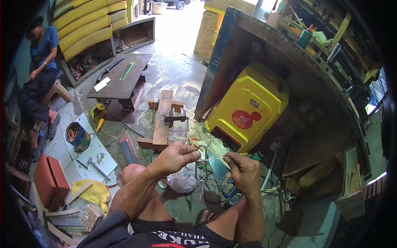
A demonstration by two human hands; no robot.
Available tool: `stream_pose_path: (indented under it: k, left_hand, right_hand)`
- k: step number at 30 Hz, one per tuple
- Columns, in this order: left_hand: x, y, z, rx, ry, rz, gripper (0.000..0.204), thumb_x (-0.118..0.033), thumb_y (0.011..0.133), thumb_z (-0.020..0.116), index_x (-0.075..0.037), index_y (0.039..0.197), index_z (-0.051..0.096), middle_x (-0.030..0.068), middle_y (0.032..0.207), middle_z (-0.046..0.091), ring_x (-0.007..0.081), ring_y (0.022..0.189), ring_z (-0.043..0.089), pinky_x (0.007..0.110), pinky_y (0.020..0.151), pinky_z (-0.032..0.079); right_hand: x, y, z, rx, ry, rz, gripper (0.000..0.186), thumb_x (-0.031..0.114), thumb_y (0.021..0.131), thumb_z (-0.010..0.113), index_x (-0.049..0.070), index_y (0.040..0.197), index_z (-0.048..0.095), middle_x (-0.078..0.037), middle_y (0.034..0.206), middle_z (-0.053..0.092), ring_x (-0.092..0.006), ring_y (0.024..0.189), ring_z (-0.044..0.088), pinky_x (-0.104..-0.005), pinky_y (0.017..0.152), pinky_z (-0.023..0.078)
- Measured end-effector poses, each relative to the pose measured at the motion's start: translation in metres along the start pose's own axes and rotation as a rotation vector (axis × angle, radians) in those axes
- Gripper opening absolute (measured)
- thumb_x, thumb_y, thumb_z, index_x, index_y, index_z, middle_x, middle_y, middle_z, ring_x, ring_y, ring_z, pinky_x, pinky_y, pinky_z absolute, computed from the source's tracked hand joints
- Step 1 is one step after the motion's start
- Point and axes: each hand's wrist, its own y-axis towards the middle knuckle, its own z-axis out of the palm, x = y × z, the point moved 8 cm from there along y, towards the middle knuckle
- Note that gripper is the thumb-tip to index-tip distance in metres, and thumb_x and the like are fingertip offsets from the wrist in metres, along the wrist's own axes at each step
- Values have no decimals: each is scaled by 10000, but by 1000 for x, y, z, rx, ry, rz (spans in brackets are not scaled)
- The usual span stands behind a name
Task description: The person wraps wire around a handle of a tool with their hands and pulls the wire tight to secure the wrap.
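Head view — left hand [178, 158] and right hand [245, 171] pinch a thin pale cord [215, 158] — taut between them.

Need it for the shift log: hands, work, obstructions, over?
Left hand gripping curved loop. Right hand pinching pale strand, running between both hands. Transparent plastic bag below, nothing seen blocking the strand.

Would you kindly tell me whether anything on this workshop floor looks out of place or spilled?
Yes: pale dust lies scattered over the floor around the wooden plank, as if spilled, and a hammer-like tool lies loose near the bucket, which looks untidy.
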Motion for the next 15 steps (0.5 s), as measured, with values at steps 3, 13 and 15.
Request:
stream_pose_path:
  k: [3,13,15]
  left_hand:
    - [8,1,2,-10,-96,-72,305,-253,1006,619,-22,809,649,-78,679,467,47,656,381,270,592,340]
    - [19,10,7,9,-122,-65,323,-328,971,657,-29,901,756,-53,626,507,55,561,393,257,519,323]
    - [31,16,12,-30,-148,-60,336,-347,960,666,-32,905,768,-47,613,514,57,549,399,250,510,324]
  right_hand:
    - [-8,1,-2,-13,19,18,103,52,890,704,-1,975,728,-161,830,722,-230,728,723,-319,666,533]
    - [-25,5,0,-23,-8,37,125,79,887,722,-3,980,741,-134,838,741,-209,743,724,-314,682,537]
    - [-29,7,2,-39,-15,55,141,105,887,729,3,983,744,-125,799,732,-223,716,709,-331,676,535]
